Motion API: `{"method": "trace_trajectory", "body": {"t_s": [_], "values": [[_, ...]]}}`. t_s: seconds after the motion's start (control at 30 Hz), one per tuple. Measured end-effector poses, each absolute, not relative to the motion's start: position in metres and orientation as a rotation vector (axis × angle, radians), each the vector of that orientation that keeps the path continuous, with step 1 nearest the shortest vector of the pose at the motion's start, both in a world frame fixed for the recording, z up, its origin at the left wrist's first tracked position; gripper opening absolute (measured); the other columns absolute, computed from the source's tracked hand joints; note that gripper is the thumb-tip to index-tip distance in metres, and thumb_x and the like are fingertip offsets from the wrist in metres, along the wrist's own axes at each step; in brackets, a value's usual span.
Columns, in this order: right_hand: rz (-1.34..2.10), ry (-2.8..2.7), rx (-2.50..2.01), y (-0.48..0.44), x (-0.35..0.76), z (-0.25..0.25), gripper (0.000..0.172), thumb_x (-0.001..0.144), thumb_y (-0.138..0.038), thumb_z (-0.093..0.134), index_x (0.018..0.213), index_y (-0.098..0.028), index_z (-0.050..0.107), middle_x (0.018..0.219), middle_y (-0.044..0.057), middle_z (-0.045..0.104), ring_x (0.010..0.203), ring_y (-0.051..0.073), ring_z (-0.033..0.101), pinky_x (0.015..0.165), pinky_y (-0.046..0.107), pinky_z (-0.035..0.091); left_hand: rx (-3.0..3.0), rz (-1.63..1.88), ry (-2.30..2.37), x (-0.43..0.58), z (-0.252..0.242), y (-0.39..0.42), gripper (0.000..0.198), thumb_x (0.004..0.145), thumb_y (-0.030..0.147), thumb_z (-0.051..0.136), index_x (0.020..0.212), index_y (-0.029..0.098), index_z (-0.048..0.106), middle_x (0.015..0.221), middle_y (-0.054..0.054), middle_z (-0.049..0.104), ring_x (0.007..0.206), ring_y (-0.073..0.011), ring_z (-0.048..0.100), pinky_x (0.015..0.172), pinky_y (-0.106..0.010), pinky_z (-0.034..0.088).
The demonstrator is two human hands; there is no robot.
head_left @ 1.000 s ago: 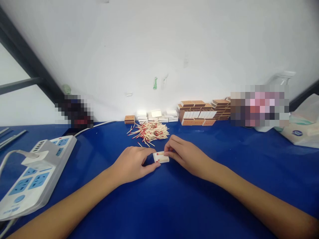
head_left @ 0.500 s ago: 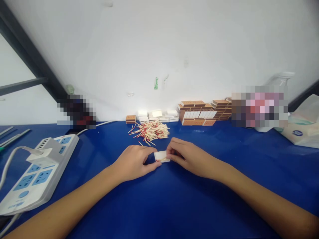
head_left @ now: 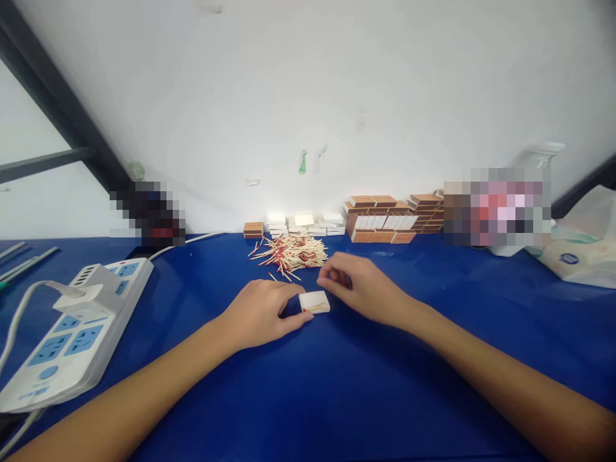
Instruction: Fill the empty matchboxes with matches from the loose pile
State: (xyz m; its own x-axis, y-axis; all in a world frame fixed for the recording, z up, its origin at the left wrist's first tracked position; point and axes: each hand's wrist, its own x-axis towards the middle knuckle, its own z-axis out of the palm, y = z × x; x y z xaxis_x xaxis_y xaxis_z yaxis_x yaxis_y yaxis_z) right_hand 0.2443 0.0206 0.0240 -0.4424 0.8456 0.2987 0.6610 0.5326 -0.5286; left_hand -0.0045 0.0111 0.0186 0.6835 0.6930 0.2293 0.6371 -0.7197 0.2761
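A small white matchbox tray [head_left: 315,299] rests on the blue tabletop, with a few matches [head_left: 314,308] along its near side. My left hand [head_left: 267,313] grips the tray's left end, thumb at the near edge and fingers at the far edge. Just beyond the tray's right end hovers my right hand [head_left: 353,282], fingers curled and the fingertips slightly apart, with nothing visible between them. Its fingertips are close to the loose pile of red-tipped matches [head_left: 296,252] behind the tray.
Against the wall stand stacked white trays [head_left: 305,220], a single brown matchbox [head_left: 253,230] and rows of brown matchboxes [head_left: 380,236]. A white power strip [head_left: 91,350] with a plugged-in adapter lies at the left. On the right is a plastic tissue pack [head_left: 584,256].
My right hand has lifted off the tray and shifted away toward the match pile, leaving the tray's right end uncovered. The left hand still holds the tray in nearly the same spot.
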Motion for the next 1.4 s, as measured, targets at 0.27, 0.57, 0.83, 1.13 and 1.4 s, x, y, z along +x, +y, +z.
{"method": "trace_trajectory", "body": {"t_s": [0.27, 0.57, 0.83, 1.13, 1.4], "values": [[0.031, -2.534, -1.269, 0.087, 0.231, 0.056, 0.027, 0.096, -0.029, 0.068, 0.120, -0.017, 0.073, 0.115, 0.014, 0.071, 0.106, 0.028, 0.065, 0.092, 0.040, 0.049, 2.746, 0.453, 1.098, -0.008, 0.024, 0.009, 0.031, 0.095, 0.046, 0.067, 0.117, 0.024, 0.075, 0.067, 0.002, 0.067, 0.060, -0.0164, 0.063, 0.059, -0.027, 0.037], [-0.218, -2.668, -1.399, 0.086, 0.216, 0.059, 0.018, 0.102, -0.024, 0.062, 0.101, -0.016, 0.078, 0.105, 0.015, 0.073, 0.101, 0.030, 0.067, 0.080, 0.039, 0.050, 2.764, 0.415, 1.105, -0.010, 0.024, 0.012, 0.034, 0.097, 0.047, 0.065, 0.119, 0.022, 0.074, 0.070, 0.000, 0.068, 0.060, -0.0174, 0.062, 0.058, -0.028, 0.034], [-0.465, -2.754, -1.468, 0.080, 0.208, 0.058, 0.017, 0.103, -0.015, 0.059, 0.100, -0.011, 0.075, 0.108, 0.018, 0.071, 0.105, 0.029, 0.064, 0.076, 0.034, 0.047, 2.740, 0.420, 1.125, -0.009, 0.022, 0.013, 0.032, 0.096, 0.047, 0.066, 0.118, 0.024, 0.075, 0.066, 0.003, 0.065, 0.056, -0.0157, 0.059, 0.057, -0.028, 0.033], [-0.610, -2.756, -1.465, 0.077, 0.220, 0.055, 0.019, 0.104, -0.013, 0.055, 0.108, -0.010, 0.073, 0.112, 0.016, 0.070, 0.106, 0.026, 0.063, 0.070, 0.031, 0.042, 2.749, 0.459, 1.117, -0.009, 0.020, 0.014, 0.031, 0.095, 0.046, 0.068, 0.116, 0.025, 0.075, 0.066, 0.003, 0.065, 0.058, -0.0156, 0.060, 0.059, -0.027, 0.035], [-0.477, -2.624, -1.454, 0.068, 0.255, 0.054, 0.026, 0.107, -0.026, 0.055, 0.095, -0.012, 0.074, 0.102, 0.013, 0.070, 0.095, 0.025, 0.063, 0.074, 0.033, 0.044, 2.727, 0.460, 1.103, -0.008, 0.019, 0.015, 0.031, 0.096, 0.047, 0.067, 0.117, 0.024, 0.075, 0.065, 0.004, 0.063, 0.059, -0.0154, 0.059, 0.060, -0.027, 0.035]]}}
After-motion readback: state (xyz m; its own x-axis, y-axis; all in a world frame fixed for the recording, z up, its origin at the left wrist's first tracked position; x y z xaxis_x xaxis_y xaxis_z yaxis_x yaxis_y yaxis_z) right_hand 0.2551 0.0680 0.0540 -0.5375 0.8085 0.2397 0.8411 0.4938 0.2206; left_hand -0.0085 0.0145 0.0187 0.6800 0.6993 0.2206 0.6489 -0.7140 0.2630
